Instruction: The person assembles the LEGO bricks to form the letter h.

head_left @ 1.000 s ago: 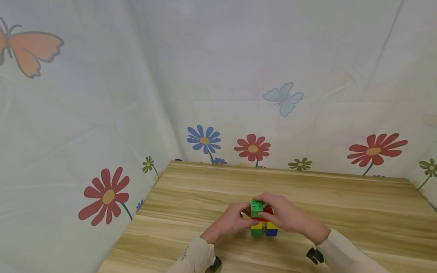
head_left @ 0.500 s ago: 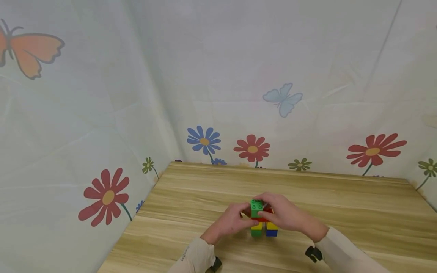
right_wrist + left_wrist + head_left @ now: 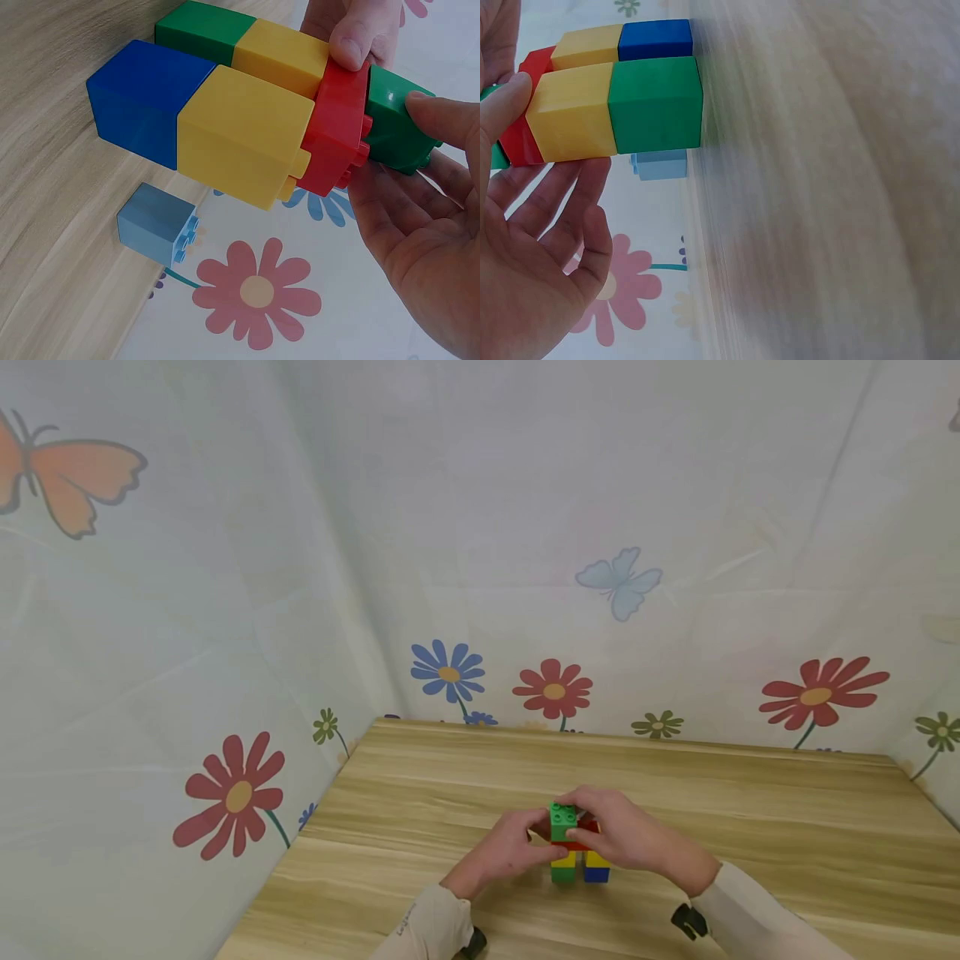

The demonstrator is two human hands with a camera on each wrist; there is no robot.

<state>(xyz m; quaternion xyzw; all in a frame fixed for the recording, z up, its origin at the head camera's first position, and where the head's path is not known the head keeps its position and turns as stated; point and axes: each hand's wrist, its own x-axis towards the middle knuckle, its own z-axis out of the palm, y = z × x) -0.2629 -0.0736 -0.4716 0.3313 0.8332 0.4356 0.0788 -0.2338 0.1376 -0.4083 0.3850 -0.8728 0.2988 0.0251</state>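
Bricks (image 3: 244,135); blurred script (image 3: 406,919) on left sleeve (image 3: 442,918)

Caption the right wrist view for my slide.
Right hand grips the top green toy brick, left hand the red toy brick beneath; a light-blue toy brick stands apart.

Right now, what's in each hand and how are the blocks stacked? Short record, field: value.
left hand: grips the red block
right hand: holds the top green block between thumb and fingers
left column, head view: bottom green block, yellow block on it
right column, head view: blue block, second yellow block on it
bridge: red block across both columns
top: green block at the bridge's left end
apart: light blue block on the table
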